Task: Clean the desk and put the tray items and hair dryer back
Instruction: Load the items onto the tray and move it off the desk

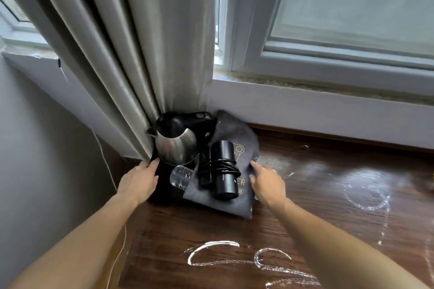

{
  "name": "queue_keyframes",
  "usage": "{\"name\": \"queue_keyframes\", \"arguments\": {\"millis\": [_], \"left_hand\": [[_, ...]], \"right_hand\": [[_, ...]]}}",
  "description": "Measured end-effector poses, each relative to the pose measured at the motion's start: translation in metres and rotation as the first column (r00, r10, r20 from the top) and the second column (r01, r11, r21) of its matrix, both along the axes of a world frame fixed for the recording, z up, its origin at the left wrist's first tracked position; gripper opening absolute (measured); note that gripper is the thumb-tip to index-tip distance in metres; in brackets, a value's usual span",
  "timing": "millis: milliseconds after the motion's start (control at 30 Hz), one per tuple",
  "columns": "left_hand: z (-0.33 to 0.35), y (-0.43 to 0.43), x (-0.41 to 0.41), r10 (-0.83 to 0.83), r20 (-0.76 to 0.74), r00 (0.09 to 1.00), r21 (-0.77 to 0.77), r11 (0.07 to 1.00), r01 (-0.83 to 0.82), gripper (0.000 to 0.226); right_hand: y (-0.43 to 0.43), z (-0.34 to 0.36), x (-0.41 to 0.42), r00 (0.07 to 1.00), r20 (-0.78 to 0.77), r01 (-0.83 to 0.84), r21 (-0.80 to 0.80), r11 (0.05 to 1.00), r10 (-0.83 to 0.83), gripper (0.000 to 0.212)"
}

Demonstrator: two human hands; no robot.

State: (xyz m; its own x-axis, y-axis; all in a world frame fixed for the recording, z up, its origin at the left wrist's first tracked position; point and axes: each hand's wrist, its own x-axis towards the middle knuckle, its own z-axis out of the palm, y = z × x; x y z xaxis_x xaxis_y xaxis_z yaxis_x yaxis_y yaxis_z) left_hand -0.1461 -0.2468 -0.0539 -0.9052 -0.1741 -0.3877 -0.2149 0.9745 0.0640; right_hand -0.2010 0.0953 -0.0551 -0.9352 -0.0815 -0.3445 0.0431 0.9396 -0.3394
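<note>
Wooden desk (211, 225) sitting in window corner. Left hand (138, 180) pressing straight fingers against tray (162, 192) edge. Right hand (265, 183) resting on grey pouch (234, 206), grip unclear. Hair dryer (220, 171) lying on pouch beside kettle (176, 145). Items seemingly returning; white smears (212, 243) awaiting wiping.

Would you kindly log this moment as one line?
left hand: touches tray edge | right hand: touches grey bag | tray: kettle, bottle | grey bag: hair dryer on top | desk: white streaks
</note>
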Motion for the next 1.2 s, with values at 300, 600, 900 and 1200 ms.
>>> {"name": "queue_keyframes", "arguments": {"millis": [300,600,900,1200], "left_hand": [[-0.023,-0.035,-0.035,-0.037,0.072,0.997,0.023,0.999,0.035,0.048],[-0.045,-0.047,-0.047,-0.031,0.103,0.994,0.137,0.99,0.017,0.044],[-0.046,-0.06,-0.053,-0.071,0.055,0.996,0.261,0.964,0.055,0.048],[-0.053,-0.051,-0.04,-0.067,0.012,0.998,0.317,0.947,0.06,0.044]], "right_hand": [[-0.02,-0.014,-0.016,0.969,0.064,0.245,-0.091,0.965,-0.24,0.025],[-0.016,-0.037,-0.036,0.948,0.193,0.273,-0.089,0.958,-0.252,0.025],[-0.01,-0.036,-0.039,0.983,0.094,0.163,-0.074,0.984,-0.156,0.023],[0.007,-0.032,-0.011,0.986,0.061,0.162,-0.093,0.982,-0.156,0.027]]}}
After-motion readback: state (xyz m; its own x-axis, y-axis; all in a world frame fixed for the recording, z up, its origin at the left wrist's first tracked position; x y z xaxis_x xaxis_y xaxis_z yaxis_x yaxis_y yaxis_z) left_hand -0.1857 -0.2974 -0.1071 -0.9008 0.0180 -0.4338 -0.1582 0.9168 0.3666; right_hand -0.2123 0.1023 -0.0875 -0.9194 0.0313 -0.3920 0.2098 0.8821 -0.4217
